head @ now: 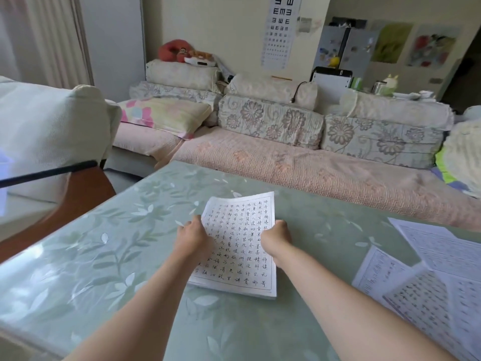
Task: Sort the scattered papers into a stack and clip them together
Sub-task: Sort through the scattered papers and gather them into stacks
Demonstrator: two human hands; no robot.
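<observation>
A stack of white papers [240, 238] covered with handwritten characters is held upright-tilted above the green leaf-patterned table [109, 256], its lower edge near the tabletop. My left hand [191, 237] grips the stack's left edge. On the right edge, my right hand [277, 237] is closed around the sheets. Several more printed papers [426, 272] lie scattered and overlapping at the table's right side. No clip is visible.
A long sofa [299, 157] with a pink cover and floral cushions runs along the far side of the table. A cream armchair [49, 126] stands at the left beside a wooden side table [86, 188] with a glass top.
</observation>
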